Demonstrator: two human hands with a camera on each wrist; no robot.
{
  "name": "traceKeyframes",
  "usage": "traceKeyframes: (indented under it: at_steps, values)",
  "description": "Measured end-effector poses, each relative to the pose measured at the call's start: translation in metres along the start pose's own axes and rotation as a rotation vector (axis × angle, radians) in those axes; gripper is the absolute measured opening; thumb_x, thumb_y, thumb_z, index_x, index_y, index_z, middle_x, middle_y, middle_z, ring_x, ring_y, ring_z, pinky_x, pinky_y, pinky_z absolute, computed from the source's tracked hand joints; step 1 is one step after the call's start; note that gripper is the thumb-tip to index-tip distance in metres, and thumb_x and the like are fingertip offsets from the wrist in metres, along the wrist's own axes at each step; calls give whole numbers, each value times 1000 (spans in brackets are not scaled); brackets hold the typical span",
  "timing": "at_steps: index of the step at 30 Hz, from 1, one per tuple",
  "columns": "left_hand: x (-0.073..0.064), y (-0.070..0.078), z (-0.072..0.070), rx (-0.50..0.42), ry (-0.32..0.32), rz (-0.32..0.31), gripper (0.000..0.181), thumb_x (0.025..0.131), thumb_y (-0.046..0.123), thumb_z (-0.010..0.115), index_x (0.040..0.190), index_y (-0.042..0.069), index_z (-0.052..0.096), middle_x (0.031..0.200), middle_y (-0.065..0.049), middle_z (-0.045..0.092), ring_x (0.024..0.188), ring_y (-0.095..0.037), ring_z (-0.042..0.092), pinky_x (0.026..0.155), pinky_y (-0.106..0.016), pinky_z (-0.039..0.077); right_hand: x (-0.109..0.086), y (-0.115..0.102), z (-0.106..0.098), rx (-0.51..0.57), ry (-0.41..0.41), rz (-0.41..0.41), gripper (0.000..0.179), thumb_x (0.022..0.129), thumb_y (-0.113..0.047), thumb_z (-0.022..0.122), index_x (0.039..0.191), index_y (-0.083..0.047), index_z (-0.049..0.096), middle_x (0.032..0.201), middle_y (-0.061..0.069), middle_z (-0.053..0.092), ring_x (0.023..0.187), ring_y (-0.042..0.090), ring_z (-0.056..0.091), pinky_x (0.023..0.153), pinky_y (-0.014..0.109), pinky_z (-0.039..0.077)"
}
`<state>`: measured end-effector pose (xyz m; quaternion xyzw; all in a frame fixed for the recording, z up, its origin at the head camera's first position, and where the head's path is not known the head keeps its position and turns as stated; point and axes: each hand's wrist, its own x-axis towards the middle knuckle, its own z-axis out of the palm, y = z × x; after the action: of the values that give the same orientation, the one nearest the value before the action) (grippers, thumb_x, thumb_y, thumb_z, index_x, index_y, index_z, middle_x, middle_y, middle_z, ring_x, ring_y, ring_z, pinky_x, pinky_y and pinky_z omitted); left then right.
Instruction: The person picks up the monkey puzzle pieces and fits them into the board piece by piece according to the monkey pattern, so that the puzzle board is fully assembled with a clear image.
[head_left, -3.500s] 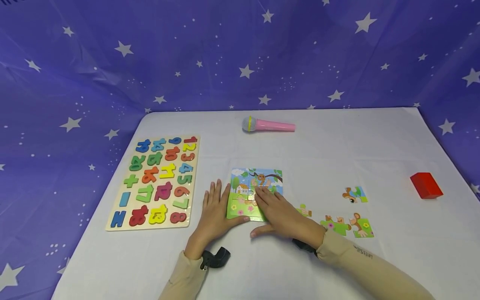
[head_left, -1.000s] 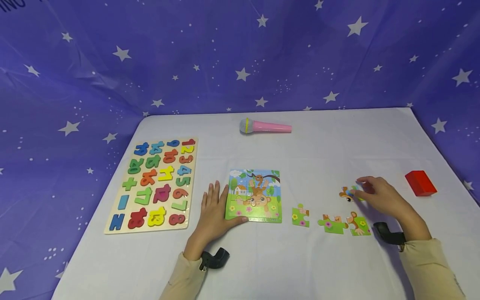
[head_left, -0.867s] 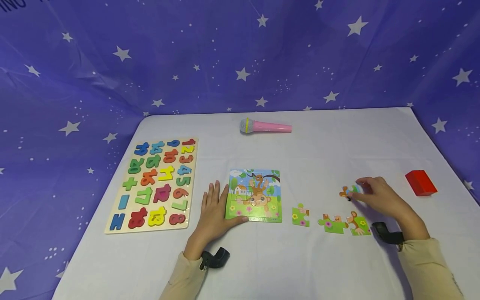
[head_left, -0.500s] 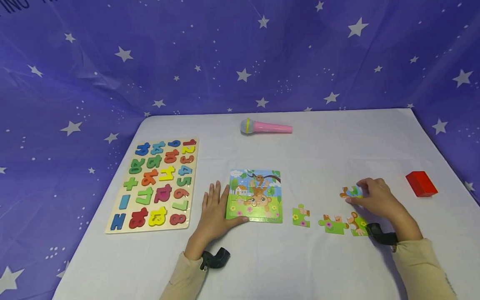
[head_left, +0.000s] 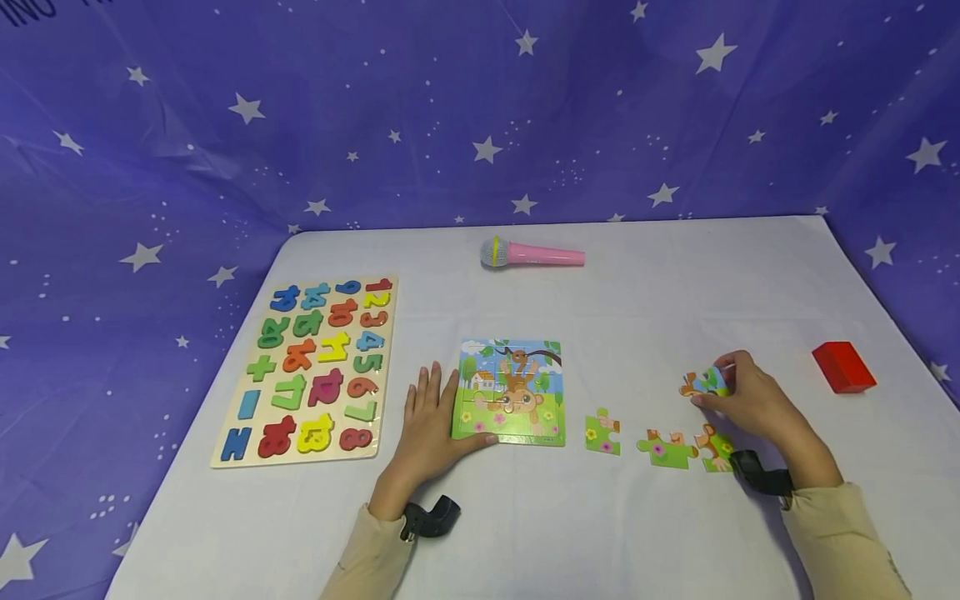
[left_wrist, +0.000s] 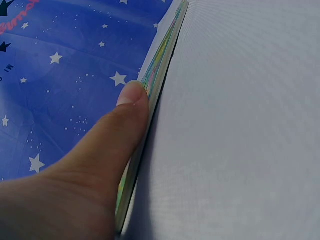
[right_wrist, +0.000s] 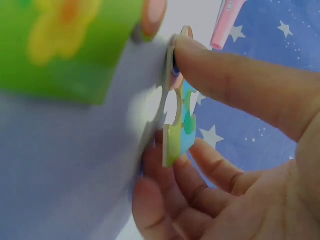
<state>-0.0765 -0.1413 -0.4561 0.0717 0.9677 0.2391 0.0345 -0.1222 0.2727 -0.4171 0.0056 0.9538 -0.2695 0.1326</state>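
My left hand (head_left: pixel 429 421) lies flat at the left side of a monkey jigsaw puzzle (head_left: pixel 512 392), its thumb along the near edge. In the left wrist view that thumb (left_wrist: pixel 131 107) presses against the puzzle's thin side. Over to the right, my right hand (head_left: pixel 761 400) pinches a jigsaw piece (head_left: pixel 703 382) with blue sky and brown fur, thumb on one edge and fingers at the opposite one. Seen from the right wrist, the piece (right_wrist: pixel 175 142) stands tilted up on edge. Three loose jigsaw pieces lie nearer me: one (head_left: pixel 603 433), another (head_left: pixel 666 452) and a monkey-ear piece (head_left: pixel 715 450).
A number board (head_left: pixel 307 367) with coloured numerals lies on the left of the white table (head_left: pixel 525 517). Toward the back is a pink toy microphone (head_left: pixel 534 253). A red block (head_left: pixel 843 367) sits at the far right. Purple star-printed cloth (head_left: pixel 420 100) hangs behind.
My right hand has left the puzzle, gone right to the sky-and-fur piece and tilted it up in a pinch. The monkey picture it covered now shows. My left hand has stayed put.
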Motion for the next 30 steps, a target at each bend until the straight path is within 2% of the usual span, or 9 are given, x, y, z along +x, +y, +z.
traceKeyframes:
  at_steps: [4,9,12,17,24,30]
  values:
    - [0,0,0,2,0,1,107,67,65,65,145,7,19,153,-18,3,141,-34,-5,112,-52,1,0,-1,0,-7,-22,-5,78,78,-30,69,129,10,25,110,36,44,93,43,48,75,55,44]
    - [0,1,-1,-7,-4,-3,107,67,64,65,145,7,18,153,-18,2,141,-34,-5,112,-52,1,0,-2,1,-44,-20,-92,74,79,-24,68,136,-1,29,111,35,44,96,45,48,80,62,41]
    - [-1,1,-1,-9,-6,-5,107,67,64,65,145,7,19,153,-18,3,141,-34,-5,112,-52,1,-1,-1,1,-49,-14,-135,66,79,-23,68,135,-4,36,114,34,43,100,46,46,81,64,39]
    - [-1,1,-1,-8,-6,-5,107,67,64,65,145,7,19,153,-18,3,141,-33,-5,112,-52,1,-1,-1,1,-20,-29,-152,60,80,-22,67,133,-10,43,127,34,41,112,50,40,85,68,33]
    - [-1,1,0,-5,-3,-2,107,67,64,65,145,7,19,153,-18,3,141,-33,-5,113,-52,1,-2,-1,2,0,-43,-144,44,82,-23,65,124,-13,55,123,28,50,109,45,44,84,65,37]
    - [0,0,0,0,-4,-6,107,66,64,65,145,8,19,153,-17,3,142,-32,-5,113,-51,1,-2,-1,3,5,-28,-165,39,82,-20,65,119,-9,58,125,28,50,116,47,40,89,66,32]
